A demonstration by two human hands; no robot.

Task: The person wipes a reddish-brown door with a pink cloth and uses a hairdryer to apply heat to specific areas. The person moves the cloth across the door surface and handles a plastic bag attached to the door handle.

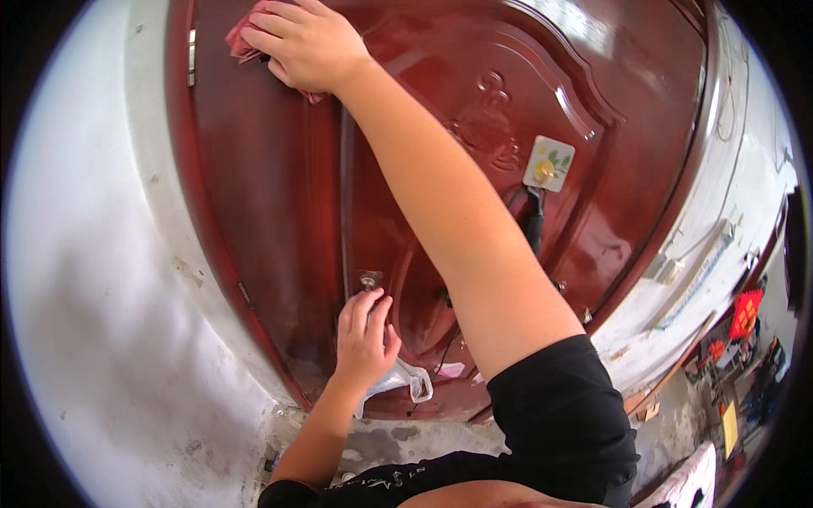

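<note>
My right hand (311,47) reaches to the upper left and presses a folded red cloth (244,38) against the dark red panelled door (254,159). Lower down, my left hand (367,336) is raised near the door with its fingers slightly bent and nothing seen in it. Just above its fingertips a small clear hook (368,281) is fixed to the door. Behind and below that hand hangs a white plastic bag (406,378). On the door's right part is a hook plate with a lemon picture (549,164), from which a black thing (535,222) hangs, partly behind my right arm.
A white wall (82,254) borders the door at the left. At the right are a stained wall (705,222) with cables, a leaning wooden stick (676,365), a red hanging decoration (745,314) and assorted items on the floor. Concrete floor (381,441) shows below the door.
</note>
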